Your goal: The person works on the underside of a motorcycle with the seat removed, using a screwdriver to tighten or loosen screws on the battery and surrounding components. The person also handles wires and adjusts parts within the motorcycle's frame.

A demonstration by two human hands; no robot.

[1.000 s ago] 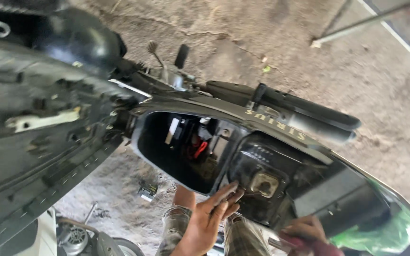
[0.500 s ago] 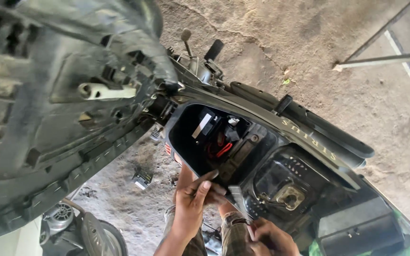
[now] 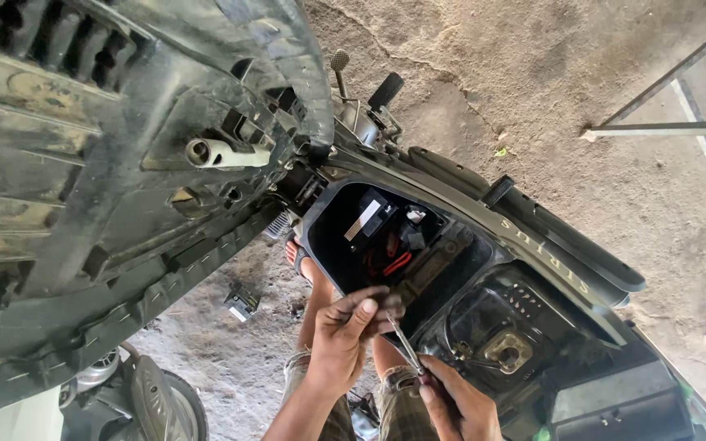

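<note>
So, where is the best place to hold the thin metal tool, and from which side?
Probably its lower end, from below: the tool is a thin shaft slanting up toward the open compartment, and its bottom already sits in the right hand. The left hand steadies the upper tip with its fingers.

The raised seat underside (image 3: 108, 180) fills the left, with the open under-seat compartment (image 3: 394, 245) to its right holding what may be a battery (image 3: 369, 220). Below the compartment, the left hand (image 3: 345, 335) sits beside the right hand (image 3: 459, 400), a thin tool (image 3: 406, 347) between them. A small box (image 3: 242, 302) lies on the ground (image 3: 533, 98) under the seat's edge.
</note>
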